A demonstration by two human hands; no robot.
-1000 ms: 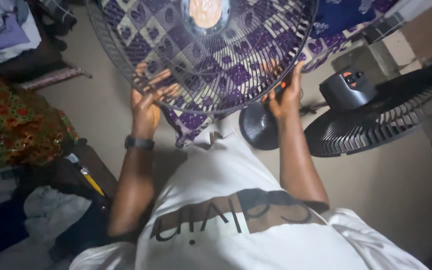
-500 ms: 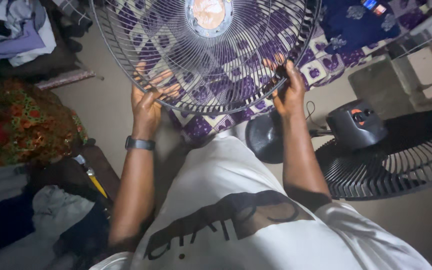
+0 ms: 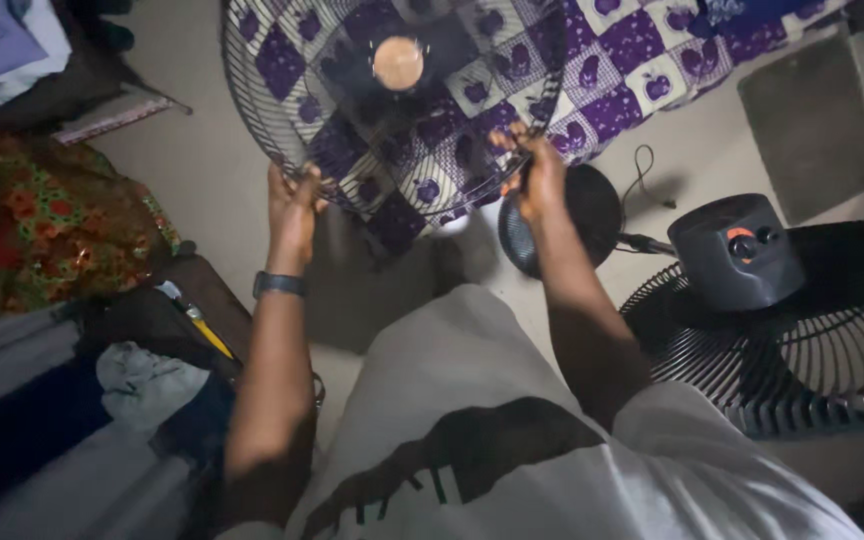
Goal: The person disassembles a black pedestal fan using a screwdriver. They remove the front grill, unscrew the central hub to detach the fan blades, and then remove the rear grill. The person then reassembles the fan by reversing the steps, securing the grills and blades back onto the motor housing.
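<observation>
Both hands, the left hand (image 3: 292, 205) and right hand (image 3: 537, 175), grip the lower rim of the round wire fan grille (image 3: 392, 100) held up over the floor; it could, seemingly, slip and strike the fan body (image 3: 737, 250) beside it.

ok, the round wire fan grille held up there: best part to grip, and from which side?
Grip the outer rim of the wire fan grille at its lower edge, coming from below on opposite sides, as the left hand and right hand do. The thin spokes look flimsy; the rim looks sturdier, and two spread holds steady the wide disc.
</observation>
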